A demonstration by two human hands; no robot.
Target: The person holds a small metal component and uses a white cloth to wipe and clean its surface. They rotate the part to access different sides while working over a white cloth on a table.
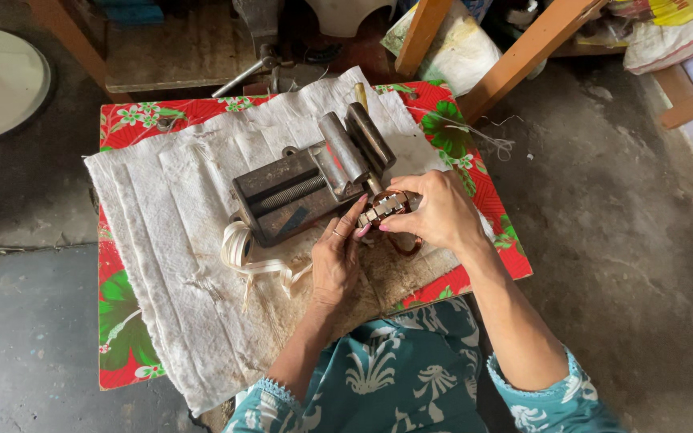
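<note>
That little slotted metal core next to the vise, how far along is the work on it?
Done so far: the slotted metal core sits by the vise on the white cloth. In hand: the right hand grips it from above while the left hand touches its near side. Left: copper wire loops loose beneath it, and a bundle of white tape lies untouched. How many slots are filled is too small to tell.

hands (pixel 338 256): 2 | vise (pixel 306 188): 1 | white cloth (pixel 178 232): 1 | ribbon coil (pixel 238 244): 1
</note>
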